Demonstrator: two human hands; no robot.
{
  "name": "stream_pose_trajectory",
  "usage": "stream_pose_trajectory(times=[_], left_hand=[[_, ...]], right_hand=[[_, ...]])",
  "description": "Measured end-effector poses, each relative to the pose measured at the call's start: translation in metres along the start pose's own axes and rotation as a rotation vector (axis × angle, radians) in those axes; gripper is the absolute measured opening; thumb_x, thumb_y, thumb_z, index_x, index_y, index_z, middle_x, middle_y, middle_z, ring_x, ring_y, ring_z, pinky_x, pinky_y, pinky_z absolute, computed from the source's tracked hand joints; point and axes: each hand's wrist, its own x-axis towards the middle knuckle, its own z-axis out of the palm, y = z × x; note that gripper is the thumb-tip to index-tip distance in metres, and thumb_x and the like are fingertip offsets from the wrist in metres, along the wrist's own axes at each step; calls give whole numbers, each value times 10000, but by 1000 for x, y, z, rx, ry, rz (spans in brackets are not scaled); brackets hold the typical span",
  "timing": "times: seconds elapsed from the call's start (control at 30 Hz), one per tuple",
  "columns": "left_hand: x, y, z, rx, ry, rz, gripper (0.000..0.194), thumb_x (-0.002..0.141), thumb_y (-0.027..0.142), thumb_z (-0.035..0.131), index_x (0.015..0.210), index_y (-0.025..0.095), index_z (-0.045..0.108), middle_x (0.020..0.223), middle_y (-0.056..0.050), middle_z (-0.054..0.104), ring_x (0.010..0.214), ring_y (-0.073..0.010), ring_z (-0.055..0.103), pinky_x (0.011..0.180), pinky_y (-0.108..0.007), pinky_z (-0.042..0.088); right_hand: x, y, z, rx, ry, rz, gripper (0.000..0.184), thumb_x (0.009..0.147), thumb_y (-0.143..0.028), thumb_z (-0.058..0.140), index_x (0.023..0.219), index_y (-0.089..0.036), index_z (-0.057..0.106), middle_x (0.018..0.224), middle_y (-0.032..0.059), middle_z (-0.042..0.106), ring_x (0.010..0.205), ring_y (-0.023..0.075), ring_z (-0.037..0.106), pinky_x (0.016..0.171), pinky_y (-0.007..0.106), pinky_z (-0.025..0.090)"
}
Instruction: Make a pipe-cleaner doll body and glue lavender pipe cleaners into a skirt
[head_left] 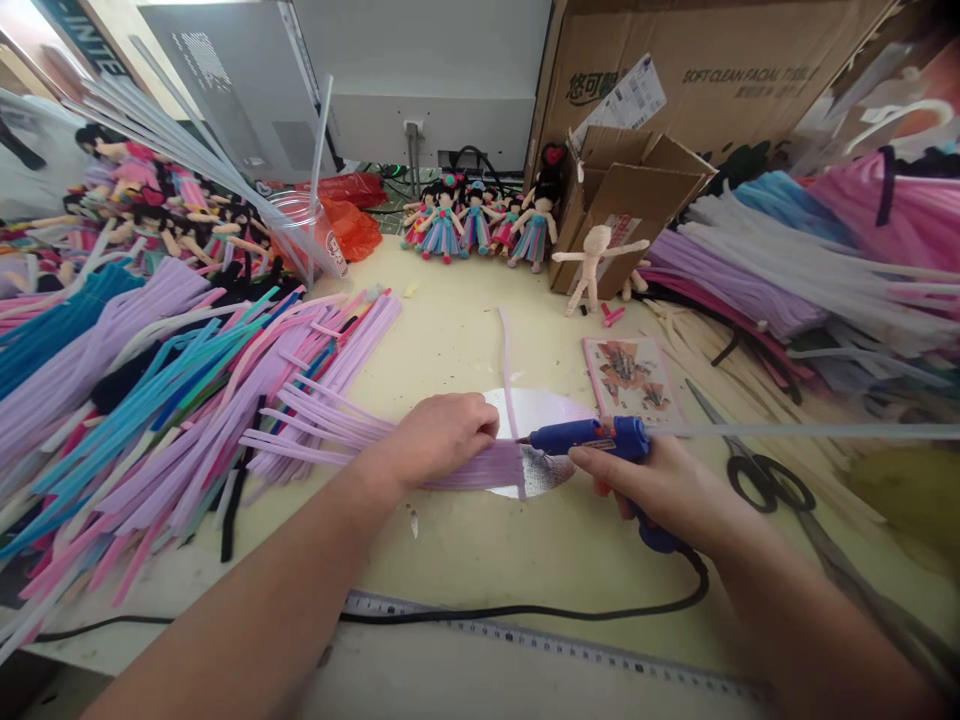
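My right hand (pixel 645 490) is wrapped round a blue hot glue gun (pixel 592 437), with a long glue stick (pixel 817 432) running out of its back. The gun's nozzle touches or nearly touches the end of a row of lilac pipe cleaners (pixel 480 468) laid side by side. My left hand (pixel 446 435) is closed over that row, fingertips bent down onto it; exactly what they pinch is hidden. A single lilac pipe cleaner (pixel 506 360) lies crosswise at the row's end, stretching away from me. Beneath them is a shiny silver disc (pixel 544 478).
Bundles of coloured pipe cleaners (pixel 165 400) lie at left, more bundles (pixel 757 250) at right. Scissors (pixel 769 478) rest right of the gun. A tape measure (pixel 562 645) and black cord (pixel 525 610) cross the front. Small dolls (pixel 476 220) and a cardboard box (pixel 622 200) stand behind.
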Motion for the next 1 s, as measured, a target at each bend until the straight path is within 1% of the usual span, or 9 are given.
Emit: stream_pose_trajectory(times=[0.17, 0.4, 0.63, 0.87, 1.0], left_hand=[[-1, 2, -1, 6, -3, -1, 156, 860, 222, 500, 827, 208, 651, 883, -11, 654, 801, -162, 582, 693, -272, 398], [-1, 4, -2, 21, -11, -7, 160, 865, 226, 504, 832, 202, 658, 888, -23, 668, 820, -174, 600, 708, -281, 409], [-1, 3, -2, 15, -8, -9, 156, 859, 220, 505, 829, 206, 658, 887, -16, 663, 808, -167, 593, 715, -279, 411], [-1, 3, -2, 10, -8, -9, 179, 862, 229, 486, 835, 204, 661, 882, -22, 660, 794, -163, 585, 692, -270, 407], [0, 2, 0, 15, -9, -11, 168, 856, 229, 496, 831, 209, 660, 882, -17, 660, 785, -162, 582, 687, -270, 405]], right_hand=[[-1, -2, 1, 5, 13, -6, 352, 798, -526, 595, 704, -187, 573, 569, -33, 545, 423, 83, 499, 370, 208, 371], [2, 7, 1, -5, -8, -22, 360, 804, -543, 592, 720, -193, 596, 588, -28, 564, 449, 98, 536, 386, 210, 398], [-1, 2, 1, 22, 7, -13, 342, 785, -527, 613, 757, -187, 629, 544, -33, 552, 431, 100, 520, 379, 215, 386], [-3, -4, 2, -7, 16, 18, 340, 782, -517, 603, 692, -189, 595, 505, -42, 527, 390, 81, 468, 368, 215, 369], [-2, -2, 2, 14, 11, -3, 336, 775, -520, 608, 723, -187, 610, 544, -33, 551, 418, 89, 503, 367, 213, 368]])
